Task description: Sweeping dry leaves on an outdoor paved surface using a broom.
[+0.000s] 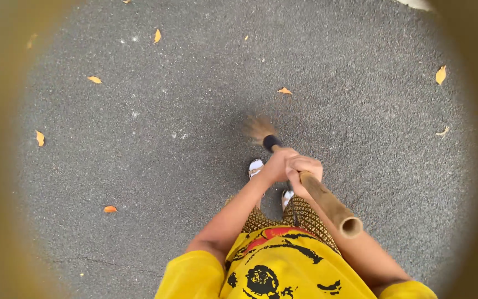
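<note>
Orange fallen leaves [94,80] dot the grey asphalt [156,144] off to the left. Mid-frame, the left hand [276,163] and right hand [304,171] are both clenched around a bamboo broom [327,202]. Its long axis runs diagonally, hollow end lower right near the yellow shirt [283,271], blurred bristles [258,127] pointing upper left onto the pavement.

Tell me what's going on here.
A person in a yellow shirt stands on asphalt and holds a broom in both hands. The left hand and right hand grip the bamboo handle side by side. The bristles meet the ground ahead of the feet, with orange leaves scattered around.
</note>
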